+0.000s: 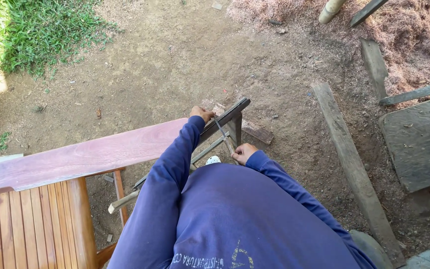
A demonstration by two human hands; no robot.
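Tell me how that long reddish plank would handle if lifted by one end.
The reddish plank looks thick and solid, so probably stiff rather than floppy. Its length suggests it is heavy and would swing awkwardly from one end. Flat faces mean it should not roll. The left hand rests at its far end, the right hand nearby.

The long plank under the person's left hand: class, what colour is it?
Reddish-pink, seen in the head view: the plank runs beneath the left hand.
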